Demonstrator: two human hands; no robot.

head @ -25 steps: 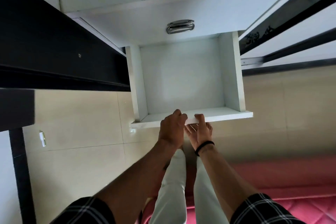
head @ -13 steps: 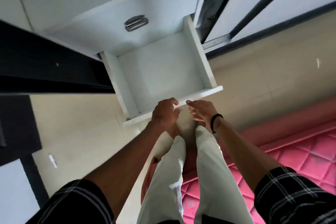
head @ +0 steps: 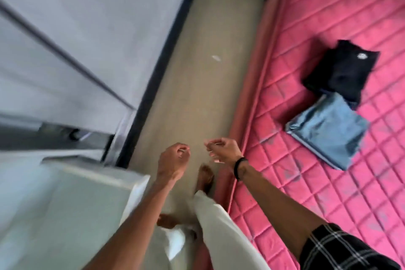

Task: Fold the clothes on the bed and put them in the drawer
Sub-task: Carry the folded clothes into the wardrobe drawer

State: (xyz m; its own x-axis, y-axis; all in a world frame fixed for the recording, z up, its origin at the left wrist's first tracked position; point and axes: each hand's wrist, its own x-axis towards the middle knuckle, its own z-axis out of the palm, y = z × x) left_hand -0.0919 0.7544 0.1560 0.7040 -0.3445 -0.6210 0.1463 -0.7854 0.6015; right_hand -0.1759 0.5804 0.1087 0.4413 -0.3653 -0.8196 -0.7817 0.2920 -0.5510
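Pink quilted mattress (head: 328, 193) lies off to the side of my right hand (head: 222, 151), and on it, well beyond my fingertips, sit the two folded pieces I have to fetch: a black top (head: 341, 70) with a small pale mark, and a blue denim piece (head: 326, 129) touching its near edge. Both my hands hang empty in mid-air over the beige floor (head: 197, 72), fingers loosely curled round nothing; my left hand (head: 173, 162) is close beside the right.

The open white drawer (head: 72, 204) juts out just under and outside my left forearm, hard-edged and smooth. I judge that corner the main hazard: turning back with an armful, I could knock a hip or wrist on it.

The black top looks soft and limp, folded into a rough square; lifted by one edge it would likely slump open. The denim looks stiffer, with crisp layered edges, so it should hold its fold better. Grabbing both as one stack risks the top piece sliding off.
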